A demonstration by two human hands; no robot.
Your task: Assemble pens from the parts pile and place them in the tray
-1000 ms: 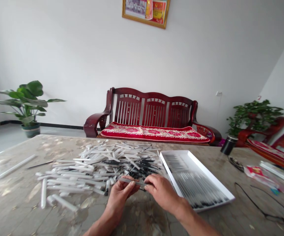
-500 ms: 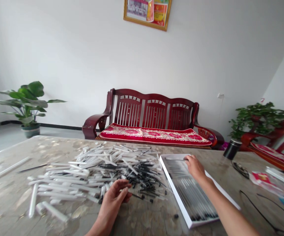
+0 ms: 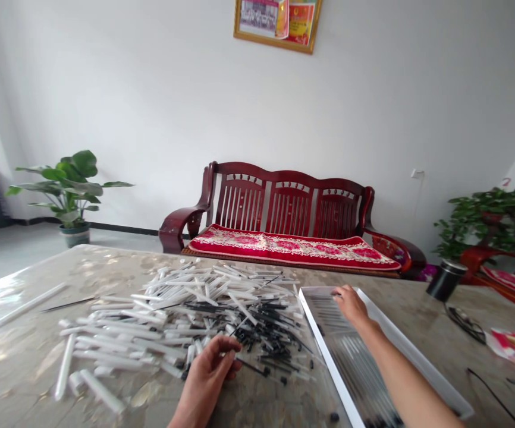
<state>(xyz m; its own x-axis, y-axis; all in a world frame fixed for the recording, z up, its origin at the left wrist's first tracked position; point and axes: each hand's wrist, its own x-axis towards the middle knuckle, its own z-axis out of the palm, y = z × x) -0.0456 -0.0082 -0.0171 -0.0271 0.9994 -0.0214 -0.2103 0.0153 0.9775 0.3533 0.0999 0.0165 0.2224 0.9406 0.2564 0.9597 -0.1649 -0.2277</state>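
Note:
A heap of white pen barrels (image 3: 150,321) and thin black refills (image 3: 266,333) lies spread on the marble-patterned table (image 3: 25,368). My left hand (image 3: 208,371) rests at the near edge of the heap, its fingers pinched on a thin black refill (image 3: 251,367). My right hand (image 3: 351,303) reaches into the far end of a white tray (image 3: 418,359) that holds rows of finished pens; its fingers lie flat on the pens and I cannot see anything in them.
A black cup (image 3: 445,280), a pair of glasses (image 3: 465,321) and a red packet (image 3: 514,345) lie at the right of the table. One long white tube (image 3: 25,306) lies far left. Behind stand a red wooden bench (image 3: 288,226) and two potted plants.
One second ago both hands held one pen together near the heap. My right hand has since moved to the tray's far end; my left stayed at the heap and pinched a refill.

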